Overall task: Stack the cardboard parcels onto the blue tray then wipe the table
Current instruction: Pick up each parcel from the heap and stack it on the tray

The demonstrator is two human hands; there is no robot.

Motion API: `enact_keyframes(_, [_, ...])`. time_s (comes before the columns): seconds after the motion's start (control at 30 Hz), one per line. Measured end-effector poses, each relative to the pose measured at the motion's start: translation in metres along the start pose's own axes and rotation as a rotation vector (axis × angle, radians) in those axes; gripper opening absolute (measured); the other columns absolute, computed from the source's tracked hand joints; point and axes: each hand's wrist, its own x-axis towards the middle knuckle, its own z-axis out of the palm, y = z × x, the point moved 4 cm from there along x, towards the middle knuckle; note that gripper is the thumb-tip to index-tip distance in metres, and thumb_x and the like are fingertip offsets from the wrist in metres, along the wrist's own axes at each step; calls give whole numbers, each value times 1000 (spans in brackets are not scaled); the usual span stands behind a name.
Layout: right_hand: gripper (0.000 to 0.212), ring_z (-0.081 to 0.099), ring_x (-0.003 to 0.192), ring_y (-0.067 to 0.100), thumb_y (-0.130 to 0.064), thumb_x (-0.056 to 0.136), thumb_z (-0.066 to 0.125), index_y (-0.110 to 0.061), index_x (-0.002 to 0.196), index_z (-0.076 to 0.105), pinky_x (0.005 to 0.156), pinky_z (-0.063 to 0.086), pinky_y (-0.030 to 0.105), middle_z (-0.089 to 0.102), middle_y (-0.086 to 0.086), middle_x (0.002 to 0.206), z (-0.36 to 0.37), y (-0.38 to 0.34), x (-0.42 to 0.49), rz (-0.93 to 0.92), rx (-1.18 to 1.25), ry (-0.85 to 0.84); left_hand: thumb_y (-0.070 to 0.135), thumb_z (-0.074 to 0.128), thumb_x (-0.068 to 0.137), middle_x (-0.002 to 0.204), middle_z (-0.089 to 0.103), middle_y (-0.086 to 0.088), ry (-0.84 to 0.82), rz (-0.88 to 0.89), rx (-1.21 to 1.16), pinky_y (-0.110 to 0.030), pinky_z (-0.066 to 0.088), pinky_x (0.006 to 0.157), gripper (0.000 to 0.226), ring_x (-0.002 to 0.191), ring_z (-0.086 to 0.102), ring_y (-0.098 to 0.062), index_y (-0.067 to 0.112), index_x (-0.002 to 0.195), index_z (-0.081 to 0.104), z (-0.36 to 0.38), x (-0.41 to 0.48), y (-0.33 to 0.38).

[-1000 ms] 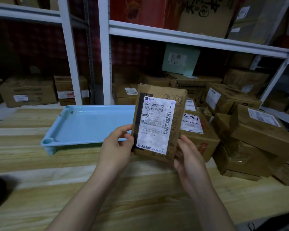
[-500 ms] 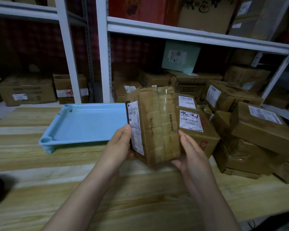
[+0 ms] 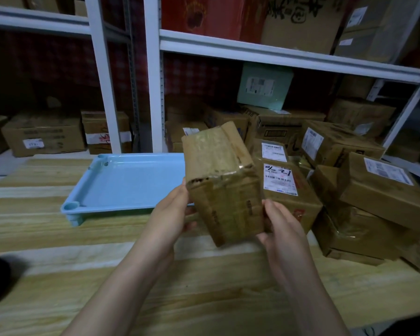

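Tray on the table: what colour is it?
Light blue tray, plain, seen in the head view.

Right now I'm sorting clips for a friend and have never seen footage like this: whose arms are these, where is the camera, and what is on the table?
There is no machine here. A person wears a wide-angle camera on the head, so this one picture looks forward and down at their own two bare arms. The left hand and the right hand hold a taped cardboard parcel between them, lifted clear of the wooden table, with plain taped faces towards the camera. On the table to the left lies a blue tray with nothing visible on it. To the right sits a pile of cardboard parcels, several with white shipping labels. Behind stands white metal shelving loaded with more boxes.
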Motion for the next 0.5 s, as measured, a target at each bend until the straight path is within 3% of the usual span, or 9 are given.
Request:
enact_keyframes(0.07, [18, 71, 91, 13, -19, 99, 56, -10, 102, 70, 92, 52, 40, 77, 5, 97, -2, 2, 0, -1, -6, 27, 35, 40, 102, 74, 70, 16, -10, -6, -12, -31, 45, 77, 36, 72, 64, 1, 26, 84, 71, -1, -5, 4])
enact_keyframes(0.1, [16, 70, 94, 14, -19, 98, 58, -12, 104, 70, 93, 51, 40, 76, 6, 103, -3, 2, 1, -2, -1, 40, 35, 42, 101, 72, 70, 15, -24, -5, -13, -31, 44, 76, 35, 71, 63, -1, 25, 84, 71, -1, -6, 5])
enact_keyframes(0.23, [24, 69, 98, 10, -14, 93, 63, -20, 116, 66, 91, 50, 33, 76, -1, 106, -7, 0, 1, -10, 76, 73, 49, 41, 99, 98, 75, 7, -41, -26, -84, -33, 48, 77, 39, 88, 68, -12, 27, 101, 73, -5, -10, 10])
enact_keyframes(0.37, [52, 66, 112, 13, -9, 89, 66, -14, 139, 53, 107, 45, 37, 73, 5, 113, -6, -3, -2, -5, 142, 71, 63, 34, 93, 102, 75, 1, -60, -44, -152, -40, 56, 80, 50, 95, 71, -18, 31, 112, 67, -9, -13, 17])
enact_keyframes(0.5, [50, 59, 124, 17, -9, 92, 63, -18, 140, 52, 113, 38, 43, 66, 5, 129, -7, 2, 0, 1, 160, 69, 48, 51, 94, 114, 70, -2, 13, -40, -175, -36, 59, 69, 31, 101, 69, -22, 28, 115, 63, -17, -12, 16])
